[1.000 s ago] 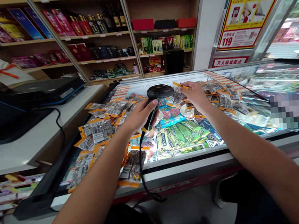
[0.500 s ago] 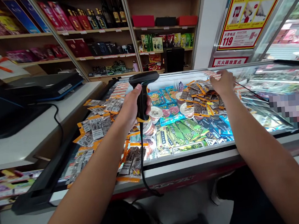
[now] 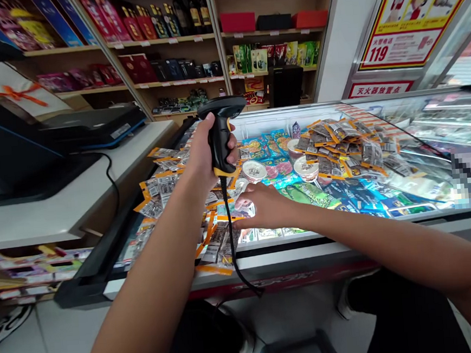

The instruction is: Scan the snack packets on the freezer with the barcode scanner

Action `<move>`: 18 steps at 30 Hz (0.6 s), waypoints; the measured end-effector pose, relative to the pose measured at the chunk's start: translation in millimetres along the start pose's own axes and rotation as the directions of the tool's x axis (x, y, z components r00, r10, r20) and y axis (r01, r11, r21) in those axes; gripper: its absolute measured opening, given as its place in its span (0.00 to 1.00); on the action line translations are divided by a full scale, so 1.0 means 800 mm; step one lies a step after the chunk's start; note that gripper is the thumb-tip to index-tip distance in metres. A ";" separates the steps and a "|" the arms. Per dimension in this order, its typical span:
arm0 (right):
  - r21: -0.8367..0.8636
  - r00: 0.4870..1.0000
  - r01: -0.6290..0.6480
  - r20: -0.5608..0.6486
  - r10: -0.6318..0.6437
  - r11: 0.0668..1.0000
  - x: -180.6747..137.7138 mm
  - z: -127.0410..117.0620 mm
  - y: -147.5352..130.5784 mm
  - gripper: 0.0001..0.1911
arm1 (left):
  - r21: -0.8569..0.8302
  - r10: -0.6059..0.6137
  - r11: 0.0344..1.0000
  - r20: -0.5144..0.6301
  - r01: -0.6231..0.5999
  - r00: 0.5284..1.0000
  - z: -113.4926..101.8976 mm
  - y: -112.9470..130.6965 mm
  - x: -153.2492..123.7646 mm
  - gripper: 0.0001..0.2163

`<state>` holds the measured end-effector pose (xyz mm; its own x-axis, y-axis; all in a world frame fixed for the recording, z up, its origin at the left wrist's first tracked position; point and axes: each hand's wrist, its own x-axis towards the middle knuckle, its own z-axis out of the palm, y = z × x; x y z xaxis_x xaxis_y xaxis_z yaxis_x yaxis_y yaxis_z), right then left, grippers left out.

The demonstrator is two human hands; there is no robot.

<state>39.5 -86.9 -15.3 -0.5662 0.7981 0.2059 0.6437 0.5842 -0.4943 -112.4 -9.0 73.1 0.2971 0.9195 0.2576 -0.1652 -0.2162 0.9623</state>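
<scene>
My left hand (image 3: 213, 151) is wrapped round the grip of a black barcode scanner (image 3: 221, 137) with yellow trim, held upright above the glass-topped freezer; its cable hangs down in front. My right hand (image 3: 264, 206) is just right of that cable, thumb and forefinger apart in a curve, at the edge of the left pile of small snack packets (image 3: 220, 245). These are clear with dark contents and orange edges. Whether the fingertips touch a packet I cannot tell. A second heap of the same snack packets (image 3: 339, 141) lies on the glass to the right.
Under the glass of the freezer (image 3: 282, 251) are ice-cream tubs (image 3: 254, 170) and bagged ices (image 3: 308, 193). A counter (image 3: 54, 212) with a scale (image 3: 97, 127) stands at left. Stocked shelves (image 3: 175, 84) line the back, and a stool (image 3: 296, 351) is below.
My right hand has left the right-hand heap and swung left to the left pile. The scanner stays in my left hand. The view has turned slightly.
</scene>
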 end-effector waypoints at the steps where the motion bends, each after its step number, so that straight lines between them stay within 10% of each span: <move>1: -0.010 1.000 -0.015 0.004 0.015 1.000 -0.002 0.004 -0.005 0.32 | -0.006 0.000 1.000 0.001 0.000 1.000 0.000 0.000 0.000 0.27; 9: 0.069 0.993 -0.114 0.041 0.111 0.991 -0.004 0.011 -0.013 0.33 | -0.051 -0.014 0.999 0.027 0.015 1.000 0.006 -0.001 -0.002 0.26; 18: 0.490 0.954 -0.273 0.025 0.300 0.828 0.008 -0.084 0.062 0.24 | -0.084 -0.078 0.993 0.119 0.088 0.990 0.009 0.001 -0.003 0.23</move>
<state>102.4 -43.0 18.1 -0.3597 0.9327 0.0275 0.4348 0.1936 -0.8794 -106.6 -13.8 73.8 0.4189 0.8879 0.1902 -0.2164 -0.1058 0.9705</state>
